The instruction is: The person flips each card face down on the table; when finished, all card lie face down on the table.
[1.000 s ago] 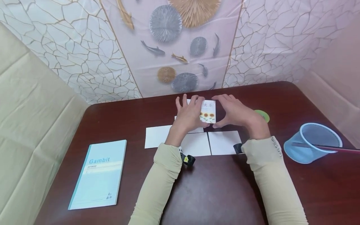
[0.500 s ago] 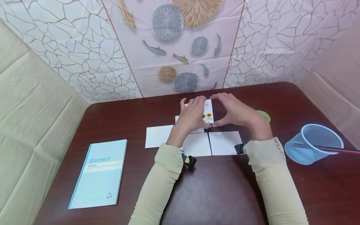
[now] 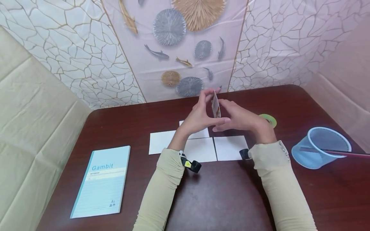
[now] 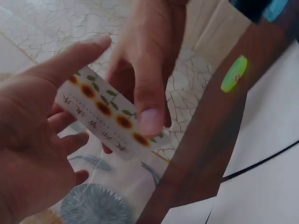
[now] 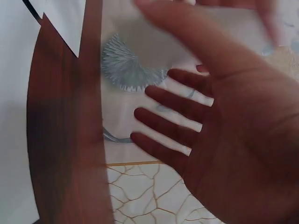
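A sunflower greeting card (image 3: 216, 107) stands upright and nearly edge-on between my two hands. My left hand (image 3: 197, 117) holds it, fingers arched at its top and thumb reaching across low down. From the other side my right hand (image 3: 245, 118) grips it. In the left wrist view the card (image 4: 103, 109) shows its printed face upside down, my right thumb (image 4: 152, 119) overlapping one end and fingers behind. The right wrist view shows my right hand's (image 5: 229, 126) other fingers spread, the card blurred behind the thumb. Several white cards (image 3: 199, 149) lie below the hands on the table.
A blue notebook (image 3: 101, 183) lies at the left of the dark table (image 3: 219, 192). On the right stand a light blue mesh cup (image 3: 310, 155) with a thin stick in it and, farther back, a green disc (image 3: 268, 120). Patterned cloth (image 3: 185, 48) hangs behind the table.
The card has turned from facing me to nearly edge-on. My left hand has rotated, its thumb now crossing rightward, and my right thumb has shifted left under it.
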Tool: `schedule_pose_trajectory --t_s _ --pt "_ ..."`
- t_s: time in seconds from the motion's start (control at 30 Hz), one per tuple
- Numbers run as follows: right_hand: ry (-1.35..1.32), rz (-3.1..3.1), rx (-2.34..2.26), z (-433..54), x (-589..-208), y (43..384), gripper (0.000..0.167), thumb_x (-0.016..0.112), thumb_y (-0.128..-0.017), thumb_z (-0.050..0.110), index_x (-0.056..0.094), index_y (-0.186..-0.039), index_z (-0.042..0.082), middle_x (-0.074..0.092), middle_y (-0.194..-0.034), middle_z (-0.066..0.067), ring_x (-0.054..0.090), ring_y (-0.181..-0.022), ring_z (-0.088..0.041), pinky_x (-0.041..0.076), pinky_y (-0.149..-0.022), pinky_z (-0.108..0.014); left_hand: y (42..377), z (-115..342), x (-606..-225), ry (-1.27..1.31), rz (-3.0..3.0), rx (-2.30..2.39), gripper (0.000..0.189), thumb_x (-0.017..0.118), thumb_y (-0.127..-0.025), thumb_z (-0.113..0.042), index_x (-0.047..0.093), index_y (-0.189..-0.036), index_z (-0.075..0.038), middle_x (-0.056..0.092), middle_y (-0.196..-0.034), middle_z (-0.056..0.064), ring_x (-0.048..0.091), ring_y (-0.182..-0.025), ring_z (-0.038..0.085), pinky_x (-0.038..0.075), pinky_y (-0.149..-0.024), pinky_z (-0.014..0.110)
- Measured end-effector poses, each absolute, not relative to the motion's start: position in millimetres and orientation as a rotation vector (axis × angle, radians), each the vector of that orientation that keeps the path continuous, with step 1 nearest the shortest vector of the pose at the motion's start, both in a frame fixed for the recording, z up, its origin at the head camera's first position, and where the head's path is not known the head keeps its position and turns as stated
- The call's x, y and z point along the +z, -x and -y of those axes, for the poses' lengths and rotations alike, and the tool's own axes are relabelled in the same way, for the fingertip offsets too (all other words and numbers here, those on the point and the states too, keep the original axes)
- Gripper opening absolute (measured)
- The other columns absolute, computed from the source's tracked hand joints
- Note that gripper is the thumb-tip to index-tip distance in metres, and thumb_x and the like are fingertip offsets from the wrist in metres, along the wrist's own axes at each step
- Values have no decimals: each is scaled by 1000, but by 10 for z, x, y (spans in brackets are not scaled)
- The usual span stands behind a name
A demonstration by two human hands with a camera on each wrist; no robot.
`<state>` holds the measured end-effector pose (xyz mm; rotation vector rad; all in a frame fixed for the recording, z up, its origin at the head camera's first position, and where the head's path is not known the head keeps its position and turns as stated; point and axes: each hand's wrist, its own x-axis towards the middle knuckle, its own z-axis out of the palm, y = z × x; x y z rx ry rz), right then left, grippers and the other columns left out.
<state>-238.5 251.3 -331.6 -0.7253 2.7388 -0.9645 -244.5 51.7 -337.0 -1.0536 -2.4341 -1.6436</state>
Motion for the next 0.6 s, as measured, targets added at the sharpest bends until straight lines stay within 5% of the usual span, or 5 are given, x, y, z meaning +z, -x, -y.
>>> schedule_pose_trajectory --t_s 0.1,0.37,0.6 --pt "737 -2744 -969 -2570 -3337 2398 92 88 -70 44 41 -144 16 48 -137 -4 40 -127 -25 35 -103 -49 2452 -492 -3373 1137 2377 -1809 92 87 -75 -25 23 -140 -16 31 -153 -17 25 -140 -1 26 -110 32" --pt "534 -2851 -734 -2819 -3301 2344 94 94 -62 33 45 -140 14 46 -133 -13 39 -119 -31 39 -96 -56 2522 -358 -3502 1019 2839 -1216 95 85 -70 -47 29 -140 -16 44 -134 0 45 -122 22 28 -100 43" --pt "427 -2831 -632 -2852 -3344 2320 95 94 -58 43 48 -137 14 46 -133 -18 38 -119 -37 37 -95 -63 2570 -421 -3797 987 3038 -1072 89 82 -75 -44 34 -140 -9 41 -137 5 40 -127 18 26 -104 45"
